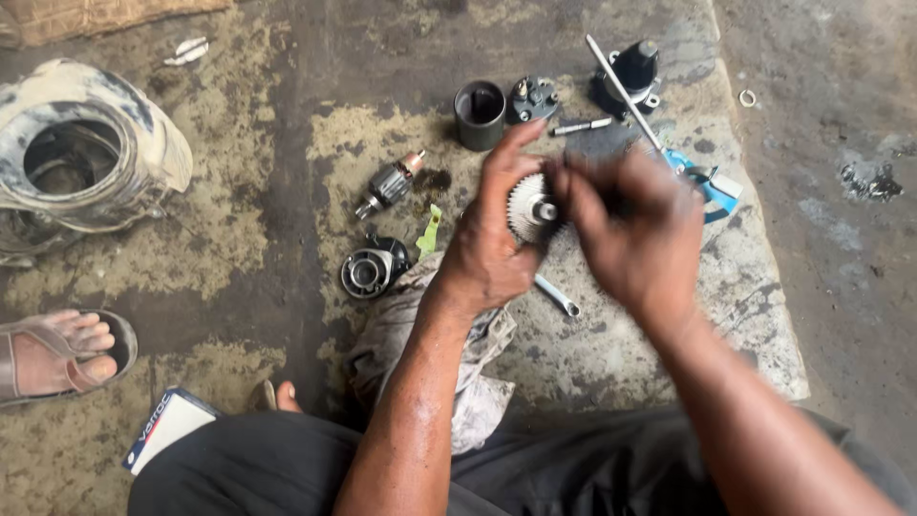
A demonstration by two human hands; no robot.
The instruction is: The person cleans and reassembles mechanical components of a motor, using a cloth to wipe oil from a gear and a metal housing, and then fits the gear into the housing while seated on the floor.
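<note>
Floor (239,220): bare concrete, dark with oil, blotched with tan and yellowish patches. Lighter worn slab (745,315) at right, grey gritty ground (841,239) beyond its edge. Brown sacking (105,14) along top left. Daylight flat, even; no hard shadows.

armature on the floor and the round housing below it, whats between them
In the head view, only bare stained floor lies between the armature and the round housing; a green strip lies off to their right, beside the left hand.
</note>
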